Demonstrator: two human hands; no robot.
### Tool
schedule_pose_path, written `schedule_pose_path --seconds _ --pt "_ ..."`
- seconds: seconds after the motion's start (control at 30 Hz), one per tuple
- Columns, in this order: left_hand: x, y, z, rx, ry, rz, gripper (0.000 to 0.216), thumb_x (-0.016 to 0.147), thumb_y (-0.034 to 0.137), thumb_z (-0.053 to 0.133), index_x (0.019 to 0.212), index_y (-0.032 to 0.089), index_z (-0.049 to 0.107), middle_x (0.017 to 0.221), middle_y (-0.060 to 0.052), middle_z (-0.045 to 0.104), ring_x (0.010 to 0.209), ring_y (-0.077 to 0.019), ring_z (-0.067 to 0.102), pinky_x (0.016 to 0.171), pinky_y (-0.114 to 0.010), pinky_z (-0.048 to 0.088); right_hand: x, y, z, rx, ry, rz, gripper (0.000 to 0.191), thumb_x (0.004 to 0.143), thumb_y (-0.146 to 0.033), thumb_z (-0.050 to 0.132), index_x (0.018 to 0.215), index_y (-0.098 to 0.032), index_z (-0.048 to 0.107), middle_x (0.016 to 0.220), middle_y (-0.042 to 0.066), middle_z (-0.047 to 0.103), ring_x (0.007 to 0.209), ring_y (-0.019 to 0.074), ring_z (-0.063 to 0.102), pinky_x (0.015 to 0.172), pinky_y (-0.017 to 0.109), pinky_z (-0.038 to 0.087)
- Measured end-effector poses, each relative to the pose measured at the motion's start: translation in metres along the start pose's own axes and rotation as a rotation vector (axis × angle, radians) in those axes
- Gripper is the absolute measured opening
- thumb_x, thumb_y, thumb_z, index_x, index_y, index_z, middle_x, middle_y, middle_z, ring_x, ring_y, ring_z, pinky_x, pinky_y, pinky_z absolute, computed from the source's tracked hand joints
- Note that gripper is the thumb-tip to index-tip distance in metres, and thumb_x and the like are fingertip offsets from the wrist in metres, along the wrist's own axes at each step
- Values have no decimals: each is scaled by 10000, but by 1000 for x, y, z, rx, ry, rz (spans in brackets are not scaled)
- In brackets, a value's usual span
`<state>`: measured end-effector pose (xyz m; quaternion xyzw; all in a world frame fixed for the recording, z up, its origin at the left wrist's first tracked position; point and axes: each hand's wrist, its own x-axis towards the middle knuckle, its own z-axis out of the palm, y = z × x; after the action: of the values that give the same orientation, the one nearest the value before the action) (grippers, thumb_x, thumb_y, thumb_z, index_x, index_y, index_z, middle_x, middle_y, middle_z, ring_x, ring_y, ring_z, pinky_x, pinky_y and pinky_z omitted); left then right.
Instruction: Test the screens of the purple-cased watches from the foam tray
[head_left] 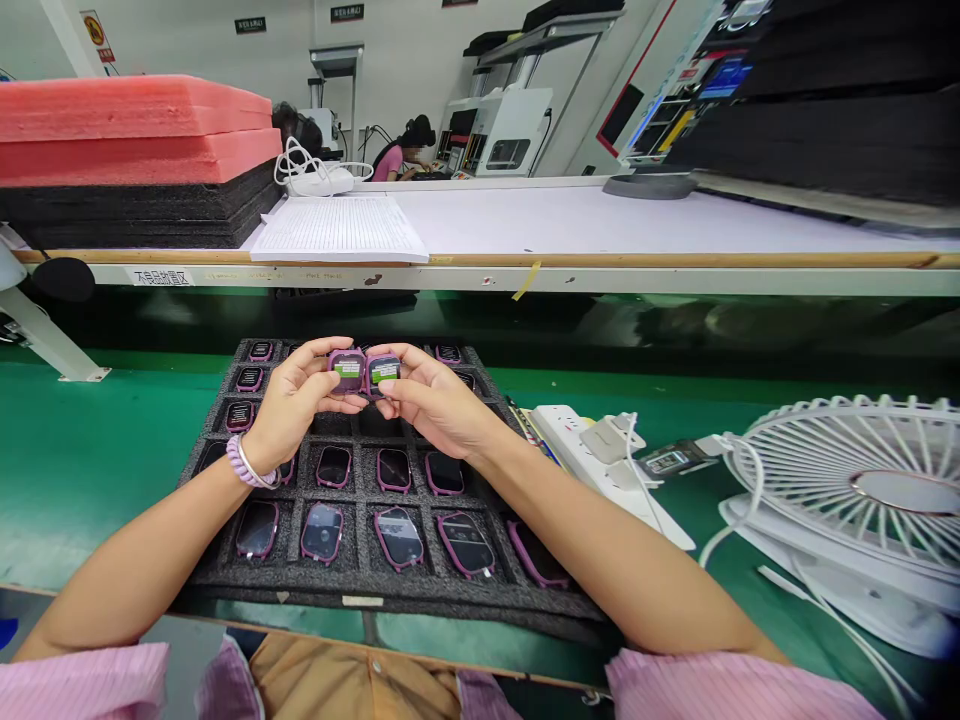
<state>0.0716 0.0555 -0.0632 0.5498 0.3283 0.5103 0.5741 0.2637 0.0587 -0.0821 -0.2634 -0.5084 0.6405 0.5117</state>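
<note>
The left hand (298, 395) is pinching one purple-framed watch (347, 370); the right hand (429, 398) is pinching a second watch (382, 369) alongside, seemingly leaving both readable; beneath both hands, a compartmented foam tray (300, 578) is apparently separating other watches (398, 537).

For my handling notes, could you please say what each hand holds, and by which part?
The left hand holds a purple-framed device by its edges; the right hand holds a second device by its edges, thumb across the front.
</note>
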Motion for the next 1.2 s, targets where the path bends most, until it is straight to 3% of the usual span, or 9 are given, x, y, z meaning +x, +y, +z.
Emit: schedule_pose_path --seconds 0.23,0.43,0.6,0.73,0.87,1.2 --pt "5 12 3 -56 17 -4 480 722 257 684 1189 157 634 980 -31 741 661 -180 769 662 -297 664 6 -8 6 20 13 -25 454 662 -203 814 1084 -199 649 908 -13 666 620 108 570 593 241 495" --pt "17 41 9 -57 -22 59 505 710 227 655 1207 144 618 916 -33 732 626 -179 755 643 -300 648 19 -35 12 -29 -14 -113 455 708 -338 852 1081 -199 631 917 9 642 653 129 572 591 255 505" --pt "29 72 18 -4 -57 202 574 703 179 651 1275 170 599 958 -14 702 664 -139 749 690 -266 634 37 -72 16 -145 -40 -298 399 887 -535 764 1091 -215 642 841 19 603 610 139 546 537 264 464" --pt "39 87 23 81 -61 349 681 675 121 704 1339 207 580 1002 -17 699 719 -118 731 756 -261 624 46 -98 21 -199 -71 -442 379 916 -530 772 1120 -257 607 908 11 605 633 135 568 542 246 447" --pt "46 96 25 115 -44 497 656 667 122 756 1298 253 633 1075 -34 706 739 -128 705 753 -281 620 46 -115 30 -254 -83 -478 427 914 -599 737 1116 -259 575 985 29 591 709 158 581 605 282 490" --pt "37 110 32 129 -33 598 655 662 137 815 1284 269 661 1001 -15 684 750 -131 672 767 -294 604 25 -131 43 -336 -103 -492 574 729 -259 741 1263 -258 531 984 14 593 782 187 620 814 374 574"
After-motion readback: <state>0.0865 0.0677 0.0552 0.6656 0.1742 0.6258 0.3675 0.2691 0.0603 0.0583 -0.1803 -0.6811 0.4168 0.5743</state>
